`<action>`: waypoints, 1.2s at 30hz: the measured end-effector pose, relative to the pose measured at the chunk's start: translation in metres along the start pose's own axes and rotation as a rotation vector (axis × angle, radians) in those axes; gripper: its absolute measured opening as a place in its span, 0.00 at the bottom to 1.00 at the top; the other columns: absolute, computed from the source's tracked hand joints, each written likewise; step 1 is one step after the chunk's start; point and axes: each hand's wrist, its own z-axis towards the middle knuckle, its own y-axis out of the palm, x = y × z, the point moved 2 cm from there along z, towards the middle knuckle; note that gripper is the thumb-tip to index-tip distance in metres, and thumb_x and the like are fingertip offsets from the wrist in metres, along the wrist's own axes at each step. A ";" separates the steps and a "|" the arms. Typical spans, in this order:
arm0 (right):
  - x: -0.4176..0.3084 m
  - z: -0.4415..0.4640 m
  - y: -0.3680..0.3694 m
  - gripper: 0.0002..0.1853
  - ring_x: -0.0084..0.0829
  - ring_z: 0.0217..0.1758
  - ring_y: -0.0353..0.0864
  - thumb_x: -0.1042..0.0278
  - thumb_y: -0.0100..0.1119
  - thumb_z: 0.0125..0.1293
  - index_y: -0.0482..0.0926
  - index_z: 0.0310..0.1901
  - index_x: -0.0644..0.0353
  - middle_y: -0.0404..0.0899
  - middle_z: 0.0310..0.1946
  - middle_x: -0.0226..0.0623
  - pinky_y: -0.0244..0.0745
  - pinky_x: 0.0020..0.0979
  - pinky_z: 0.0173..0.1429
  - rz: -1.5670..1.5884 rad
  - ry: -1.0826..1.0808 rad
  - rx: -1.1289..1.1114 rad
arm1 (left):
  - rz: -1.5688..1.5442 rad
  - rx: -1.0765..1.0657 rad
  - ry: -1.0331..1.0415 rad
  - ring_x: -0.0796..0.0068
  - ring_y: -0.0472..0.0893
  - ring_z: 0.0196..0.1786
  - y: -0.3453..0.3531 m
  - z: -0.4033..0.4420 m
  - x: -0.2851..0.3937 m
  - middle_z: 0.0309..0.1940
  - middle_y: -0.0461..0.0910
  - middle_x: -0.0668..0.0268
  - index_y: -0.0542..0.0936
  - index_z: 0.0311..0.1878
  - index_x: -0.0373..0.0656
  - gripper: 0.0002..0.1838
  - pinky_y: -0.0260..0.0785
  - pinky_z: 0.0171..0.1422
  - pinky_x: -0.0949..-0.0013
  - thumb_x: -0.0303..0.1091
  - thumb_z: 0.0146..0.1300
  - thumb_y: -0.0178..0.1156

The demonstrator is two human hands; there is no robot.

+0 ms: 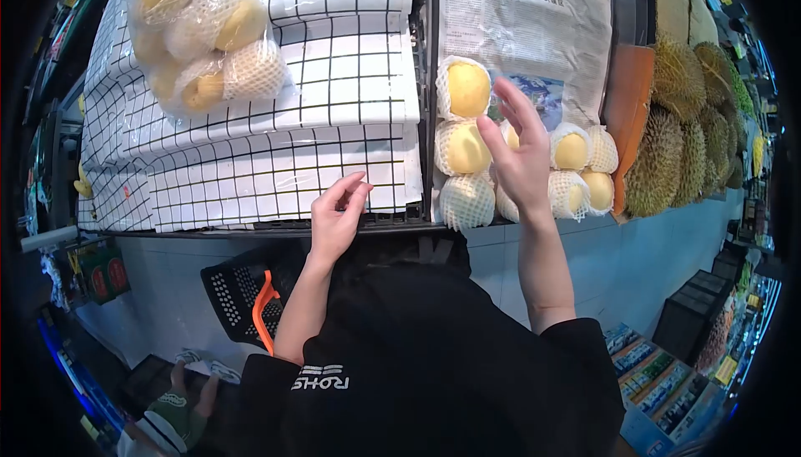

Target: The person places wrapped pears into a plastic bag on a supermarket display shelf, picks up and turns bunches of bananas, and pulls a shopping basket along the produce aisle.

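Over the lined-up yellow fruits in white foam nets [465,148], my right hand [522,153] hangs with its fingers apart and nothing in it. It is beside the topmost netted fruit [469,90] and hides part of the fruits under it. My left hand [338,217] is over the front edge of the white checked cloth [284,157], its fingers curled and thumb near the fingertips; no object shows between them. A clear plastic bag of netted yellow fruits [204,40] lies on the cloth at the upper left.
Newspaper [534,32] lines the tray behind the fruits. An orange-brown divider [630,123] separates them from durians [676,140] on the right. Below the counter is a black basket with an orange handle [264,303]. A person in green [175,415] is at the lower left.
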 end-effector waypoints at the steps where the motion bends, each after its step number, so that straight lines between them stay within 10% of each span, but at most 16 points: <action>1: -0.009 -0.016 0.008 0.25 0.39 0.62 0.77 0.72 0.67 0.61 0.75 0.60 0.68 0.78 0.58 0.49 0.70 0.36 0.64 0.060 -0.012 -0.048 | 0.019 0.014 -0.072 0.84 0.79 0.33 -0.003 -0.006 -0.007 0.36 0.84 0.66 0.81 0.55 0.35 0.14 0.70 0.36 0.79 0.26 0.68 0.60; 10: -0.014 -0.100 0.089 0.21 0.42 0.53 0.83 0.65 0.67 0.63 0.78 0.56 0.64 0.83 0.49 0.45 0.78 0.36 0.57 0.201 -0.010 -0.842 | 0.220 0.016 -0.127 0.86 0.74 0.27 -0.014 -0.018 -0.023 0.24 0.79 0.70 0.83 0.46 0.37 0.09 0.68 0.32 0.77 0.24 0.67 0.55; 36: -0.021 -0.141 0.213 0.17 0.29 0.40 0.86 0.67 0.64 0.68 0.79 0.55 0.64 0.85 0.37 0.42 0.79 0.29 0.47 0.064 0.206 -0.664 | 0.449 0.140 0.120 0.63 0.84 0.34 -0.145 -0.030 -0.014 0.35 0.83 0.56 0.82 0.47 0.37 0.11 0.76 0.39 0.67 0.32 0.66 0.60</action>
